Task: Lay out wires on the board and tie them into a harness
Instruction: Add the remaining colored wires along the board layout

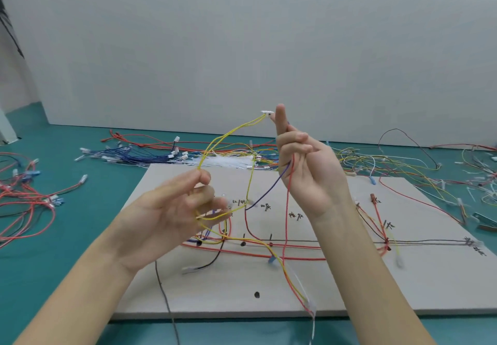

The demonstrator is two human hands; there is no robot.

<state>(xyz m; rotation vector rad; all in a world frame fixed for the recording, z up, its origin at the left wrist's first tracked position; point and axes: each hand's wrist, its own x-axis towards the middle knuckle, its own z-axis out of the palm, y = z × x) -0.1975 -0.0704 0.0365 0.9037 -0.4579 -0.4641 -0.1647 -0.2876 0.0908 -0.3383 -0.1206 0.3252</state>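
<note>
The grey board point(349, 277) lay on the teal worktop point(67, 277), red and black runs already routed between its pegs, loose wires heaped behind. Both hands were raised above it, sorting one more lead: the right hand point(304, 167) curled round red and blue wires, the left hand point(172, 204) pinching a thin, springy yellow wire point(228, 134). Next, probably, it wanted laying along its marked path.
</note>
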